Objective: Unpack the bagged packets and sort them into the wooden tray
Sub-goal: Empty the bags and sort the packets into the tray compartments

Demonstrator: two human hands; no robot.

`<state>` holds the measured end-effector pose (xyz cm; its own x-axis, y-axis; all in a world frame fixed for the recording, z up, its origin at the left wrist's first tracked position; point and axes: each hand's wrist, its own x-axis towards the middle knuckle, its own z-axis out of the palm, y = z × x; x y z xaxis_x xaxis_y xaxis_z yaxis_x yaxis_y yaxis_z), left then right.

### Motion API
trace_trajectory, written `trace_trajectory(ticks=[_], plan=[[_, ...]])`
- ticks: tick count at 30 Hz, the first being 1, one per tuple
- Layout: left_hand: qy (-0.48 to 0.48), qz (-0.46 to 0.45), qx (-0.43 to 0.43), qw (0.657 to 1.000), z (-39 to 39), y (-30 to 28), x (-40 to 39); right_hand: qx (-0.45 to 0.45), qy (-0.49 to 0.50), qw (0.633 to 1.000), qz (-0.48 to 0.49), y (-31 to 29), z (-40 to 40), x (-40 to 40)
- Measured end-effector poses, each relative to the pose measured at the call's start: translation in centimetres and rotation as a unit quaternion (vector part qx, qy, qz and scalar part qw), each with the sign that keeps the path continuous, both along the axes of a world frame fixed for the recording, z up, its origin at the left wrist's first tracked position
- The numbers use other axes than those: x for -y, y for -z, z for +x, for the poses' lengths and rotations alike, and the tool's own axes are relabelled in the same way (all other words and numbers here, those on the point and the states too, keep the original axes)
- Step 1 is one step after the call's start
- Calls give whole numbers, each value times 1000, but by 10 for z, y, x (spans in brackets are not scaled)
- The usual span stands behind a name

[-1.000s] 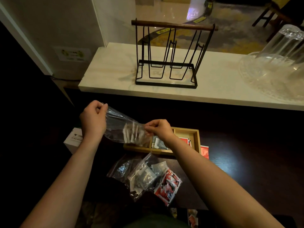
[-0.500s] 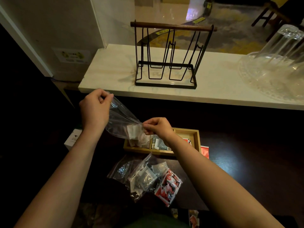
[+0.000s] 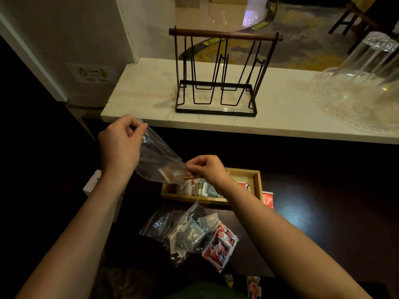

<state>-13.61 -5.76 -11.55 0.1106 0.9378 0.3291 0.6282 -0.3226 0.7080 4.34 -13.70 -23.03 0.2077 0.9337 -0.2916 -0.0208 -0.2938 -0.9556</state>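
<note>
My left hand pinches the raised closed end of a clear plastic bag, tilted mouth-down over the wooden tray. My right hand pinches the bag's lower open edge just above the tray. The bag now looks empty. Pale packets lie in the tray's left compartment, blue-grey packets in the middle, red ones to the right. Several more clear bags of packets, one with red packets, lie on the dark table in front of the tray.
A loose red packet lies right of the tray. A white box sits at the left. Behind, a pale marble ledge carries a black wire rack and upturned glassware on a glass plate.
My left hand lifted the bag's closed end higher. The white packets that were inside the bag slid out into the tray's left compartment, leaving the bag empty.
</note>
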Motion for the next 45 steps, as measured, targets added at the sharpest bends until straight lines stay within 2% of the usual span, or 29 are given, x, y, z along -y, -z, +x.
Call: trace_trajectory(ticks=[2, 15, 19, 21, 25, 29, 34, 37, 41, 45], plan=[[10, 9, -8, 1000, 2, -2, 3, 13, -7, 1000, -3, 1, -4, 2], [35, 50, -26, 998, 5, -17, 16, -50, 16, 998, 21, -2, -9, 11], [48, 42, -71, 995, 7, -14, 20, 14, -1, 1000, 2, 0, -16, 12], [43, 54, -66, 995, 7, -18, 20, 13, -5, 1000, 13, -2, -20, 11], [37, 79, -57, 995, 6, -32, 25, -47, 6, 998, 32, -11, -22, 13], [31, 82, -64, 994, 3, -32, 18, -68, 22, 997, 19, -14, -21, 16], [55, 124, -38, 990, -4, -30, 17, -178, 60, 982, 9, -19, -2, 24], [84, 97, 23, 991, 0, -22, 17, -207, 46, 977, -4, -21, 7, 31], [76, 63, 64, 993, 9, -4, 21, -129, 49, 990, -2, -17, 17, 43], [98, 2, 103, 990, 16, 25, 21, -61, 133, 988, 41, -11, 32, 57]])
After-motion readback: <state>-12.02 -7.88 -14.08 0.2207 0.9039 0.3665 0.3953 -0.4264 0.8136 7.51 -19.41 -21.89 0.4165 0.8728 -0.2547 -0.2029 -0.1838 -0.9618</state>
